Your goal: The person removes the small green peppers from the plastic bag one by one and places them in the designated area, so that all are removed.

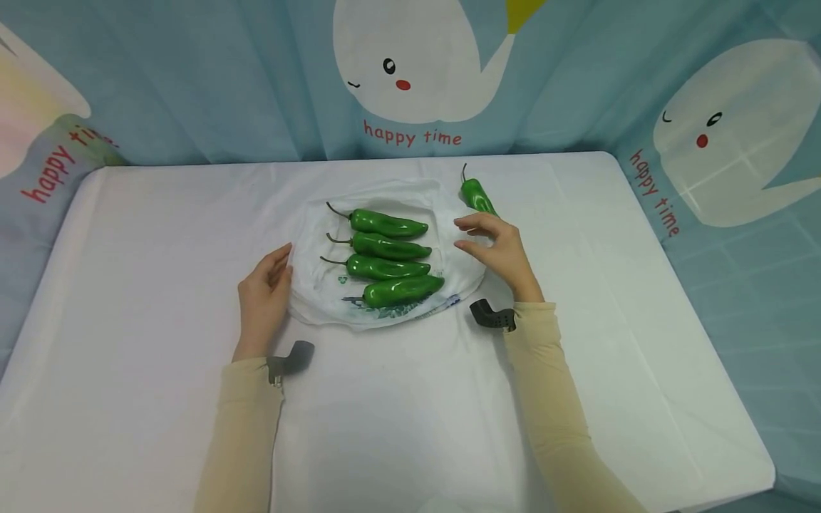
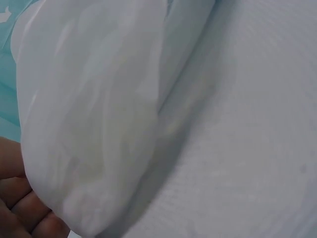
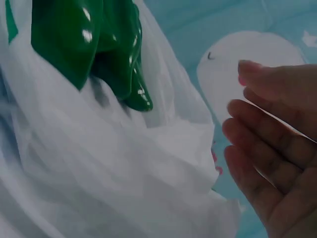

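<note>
Several glossy green chili peppers (image 1: 388,247) lie side by side on a white plastic bag (image 1: 314,299), stems to the left. My left hand (image 1: 261,296) is at the bag's left edge, fingertips right at the plastic and thumb apart from the fingers. In the left wrist view the bag (image 2: 94,109) covers part of that hand's fingers (image 2: 32,213). To the right of the bag, my right hand (image 1: 503,253) has its thumb and fingers spread with nothing between them. The right wrist view shows pepper tips (image 3: 116,59) over the crumpled bag, left of the right hand (image 3: 277,144).
One more green pepper (image 1: 474,194) lies beyond the right hand, which partly hides it. A white cloth covers the table (image 1: 385,420). Behind and at the sides hangs a blue curtain (image 1: 256,78) with whale prints. Dark wrist mounts (image 1: 490,315) stick out from both sleeves.
</note>
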{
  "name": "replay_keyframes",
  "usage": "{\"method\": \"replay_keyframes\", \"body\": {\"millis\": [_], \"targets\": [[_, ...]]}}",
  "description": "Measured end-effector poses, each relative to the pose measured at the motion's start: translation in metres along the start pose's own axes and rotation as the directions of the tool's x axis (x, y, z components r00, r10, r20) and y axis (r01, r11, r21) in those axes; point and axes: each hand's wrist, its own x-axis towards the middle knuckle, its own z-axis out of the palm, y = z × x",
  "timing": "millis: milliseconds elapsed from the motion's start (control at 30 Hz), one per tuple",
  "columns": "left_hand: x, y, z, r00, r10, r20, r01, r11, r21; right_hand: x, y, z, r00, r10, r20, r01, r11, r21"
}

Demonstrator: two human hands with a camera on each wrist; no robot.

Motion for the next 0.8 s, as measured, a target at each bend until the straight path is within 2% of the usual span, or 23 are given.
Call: {"method": "replay_keyframes", "body": {"millis": [133,300,367,533,800], "targets": [[0.0,0.0,0.0,1.0,0.003,-0.008,-0.003,1.0,0.011,0.001,-0.003,0.004,0.991,0.021,0.134,-0.028,0.998,0.052],[0.001,-0.001,0.001,0.999,0.027,-0.038,-0.026,0.999,0.033,0.002,-0.01,0.011,0.944,0.118,0.307,-0.14,0.989,0.048],[0.001,-0.002,0.002,0.998,0.036,-0.058,-0.034,0.999,0.043,0.002,-0.002,0.014,0.928,0.129,0.349,-0.151,0.988,0.039],[0.001,-0.003,0.002,0.993,0.027,-0.113,-0.02,0.998,0.057,0.002,0.024,0.02,0.912,0.11,0.395,-0.129,0.991,0.022],[0.0,-0.002,0.002,0.994,-0.027,-0.104,0.033,0.998,0.055,0.002,0.028,0.022,0.893,0.131,0.43,-0.134,0.991,-0.025]]}}
